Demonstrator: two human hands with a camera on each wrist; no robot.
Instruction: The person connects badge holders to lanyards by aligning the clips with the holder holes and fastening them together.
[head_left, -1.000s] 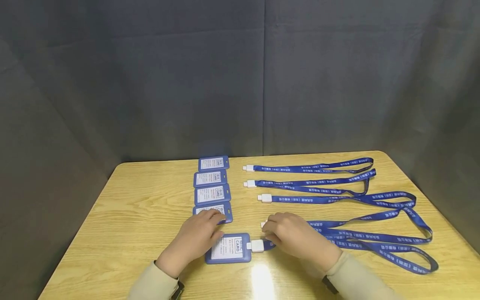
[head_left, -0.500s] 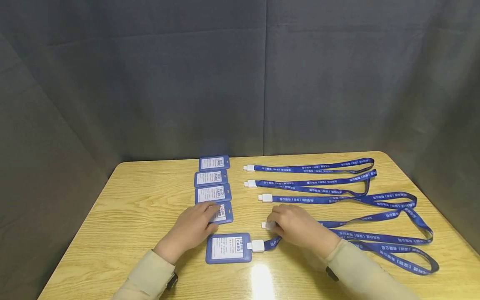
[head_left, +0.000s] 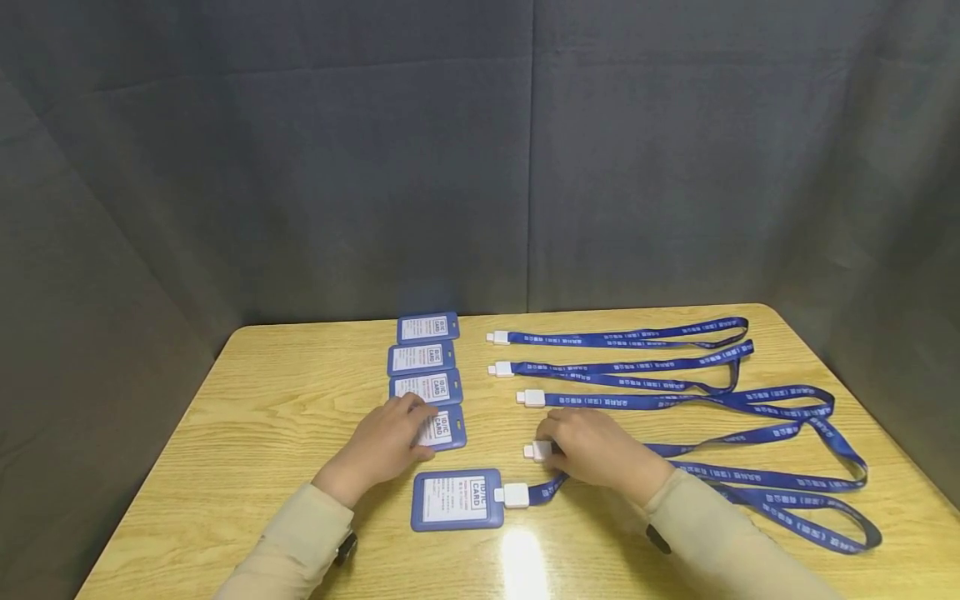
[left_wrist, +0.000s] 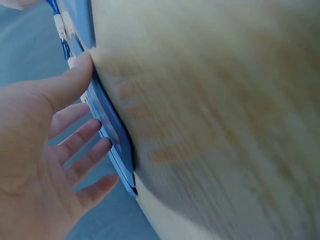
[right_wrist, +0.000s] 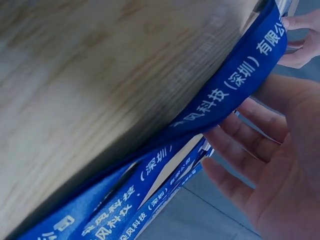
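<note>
Grey cloth (head_left: 375, 183) backs the wood-grain counter (head_left: 285, 375) as my left hand (head_left: 386, 437) reaches in from a pale sleeve (head_left: 296, 537), a dark band (head_left: 347, 547) at the wrist. Its thumb and fingers are apart, spanning the nearest badge holder (head_left: 444, 427) of a column of four; the left wrist view shows the thumb tip at the holder's edge and the other fingers spread, loosely bent. The other three holders (head_left: 422, 357), blue-framed around white inserts marked "ID/IC CARD," line up toward the rear of the counter. In front of that column, near my thumb, lies a fifth holder (head_left: 457, 500), a white clip (head_left: 515, 495) joined to its right side and a blue strap (head_left: 542, 492) running from the clip toward the underside of my right hand (head_left: 596, 446). The two hands are well apart from each other. My right fingers bend over the end of a loose lanyard (head_left: 757, 435), its white buckle (head_left: 537, 451) poking out to their left; whether they pinch it I cannot tell, the contact being hidden. Behind, three more lanyards (head_left: 600, 402) lie on the counter, buckles pointing left toward the holders, white-lettered straps stretching right. At far right, the clipped strap's loop (head_left: 810, 529) turns back, nearest me.
</note>
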